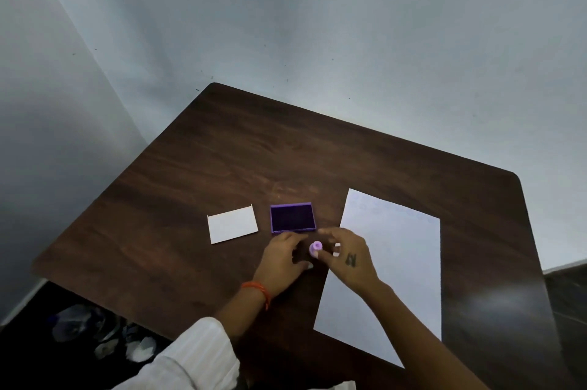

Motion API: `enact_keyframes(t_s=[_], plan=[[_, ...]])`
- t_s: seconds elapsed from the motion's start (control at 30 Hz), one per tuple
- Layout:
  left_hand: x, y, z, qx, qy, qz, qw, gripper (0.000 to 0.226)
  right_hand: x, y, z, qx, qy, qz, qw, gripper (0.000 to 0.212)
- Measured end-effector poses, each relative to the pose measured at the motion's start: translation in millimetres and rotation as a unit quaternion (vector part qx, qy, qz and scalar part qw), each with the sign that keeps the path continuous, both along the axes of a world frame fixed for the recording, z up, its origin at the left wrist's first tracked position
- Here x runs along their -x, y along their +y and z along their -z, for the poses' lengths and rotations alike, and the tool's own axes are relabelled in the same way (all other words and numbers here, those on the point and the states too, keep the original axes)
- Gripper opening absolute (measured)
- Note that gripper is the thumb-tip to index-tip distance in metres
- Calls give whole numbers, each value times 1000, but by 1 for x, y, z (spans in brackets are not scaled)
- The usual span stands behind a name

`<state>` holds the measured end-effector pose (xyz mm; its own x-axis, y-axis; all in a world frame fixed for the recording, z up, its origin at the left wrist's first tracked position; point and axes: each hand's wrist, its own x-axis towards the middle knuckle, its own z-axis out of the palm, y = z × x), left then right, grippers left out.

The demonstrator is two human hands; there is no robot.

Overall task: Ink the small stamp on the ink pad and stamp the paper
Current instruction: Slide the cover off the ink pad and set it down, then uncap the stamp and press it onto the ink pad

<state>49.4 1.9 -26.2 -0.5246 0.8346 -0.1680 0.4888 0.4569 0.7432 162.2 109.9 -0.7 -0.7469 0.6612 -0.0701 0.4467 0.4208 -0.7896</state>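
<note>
A small lilac stamp (315,248) stands between my two hands, just in front of the open purple ink pad (293,217). My left hand (283,259) curls around the stamp from the left. My right hand (348,254) reaches over it from the right, fingertips at its top. Which hand bears the stamp is unclear. The white paper (391,269) lies to the right, under my right wrist, with faint marks near its far edge.
The white lid of the ink pad (232,224) lies left of the pad on the dark wooden table (222,151). Walls close in behind and to the left. Crumpled plastic lies on the dark floor (95,332) at the lower left.
</note>
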Motion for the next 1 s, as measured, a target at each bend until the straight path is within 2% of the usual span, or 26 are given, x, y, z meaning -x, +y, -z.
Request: enact_keyframes(t_s=[0.13, 0.23, 0.4, 0.5, 0.63, 0.77, 1.0], plan=[[-9, 7, 5, -3, 15, -22, 1000, 32, 1, -6, 8, 4, -28, -6, 1000, 28], [-10, 11, 5, -9, 8, -29, 1000, 26, 3, -5, 10, 5, -32, -7, 999, 22], [-9, 12, 1, -46, -23, -45, 998, 27, 4, 0, 6, 30, 13, 20, 999, 16], [-8, 11, -3, -83, -42, -52, 994, 31, 2, 4, 2, 95, 39, 50, 994, 16], [-8, 12, -8, -107, -21, -66, 992, 27, 0, 7, -2, 177, 52, 68, 980, 22], [-8, 11, -10, -99, -3, -65, 993, 26, 0, 6, -1, 163, 52, 81, 982, 16], [-6, 10, -12, -101, 11, -66, 993, 26, -1, 9, -5, 213, 41, 58, 974, 13]])
